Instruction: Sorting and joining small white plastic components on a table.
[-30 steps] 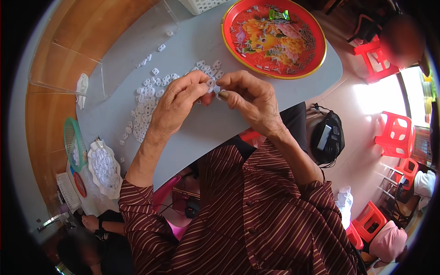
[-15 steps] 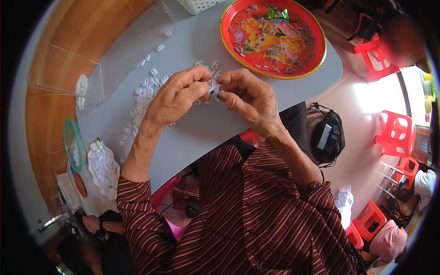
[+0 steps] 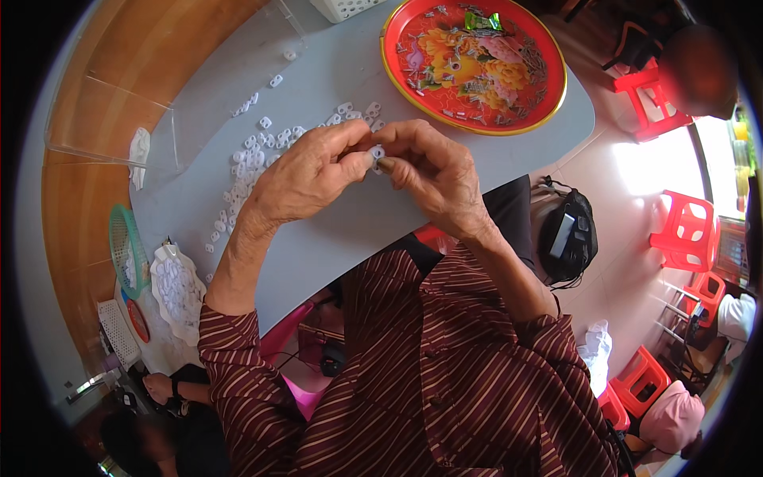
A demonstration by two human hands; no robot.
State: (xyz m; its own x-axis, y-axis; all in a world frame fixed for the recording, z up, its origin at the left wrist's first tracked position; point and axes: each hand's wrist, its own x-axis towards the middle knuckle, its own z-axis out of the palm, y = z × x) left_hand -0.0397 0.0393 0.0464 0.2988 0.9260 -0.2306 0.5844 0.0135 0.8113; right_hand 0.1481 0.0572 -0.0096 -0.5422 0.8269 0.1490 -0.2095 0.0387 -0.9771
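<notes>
Between my fingertips, above the grey table (image 3: 318,246), is a small white plastic piece with holes (image 3: 377,153). My left hand (image 3: 306,171) pinches it from the left with thumb and forefinger. From the right, the thumb and fingers of my right hand (image 3: 437,171) close on the same piece. Many similar white plastic pieces (image 3: 250,159) lie scattered beyond and to the left of my left hand. Past my right hand rests a round red tray (image 3: 445,111) with a gold rim and flower print, strewn with small metal pins (image 3: 524,87) and a green wrapper (image 3: 482,22).
At the left stand a scalloped white dish (image 3: 163,306) full of white pieces and a green mesh basket (image 3: 119,238). A clear plastic panel (image 3: 119,163) rises along the table's left edge. Red stools (image 3: 685,230) and a black bag (image 3: 568,238) are off to the right.
My hands have come together, their fingertips now meeting on the small white piece. Before, a gap showed between them. The tray and scattered pieces lie as before.
</notes>
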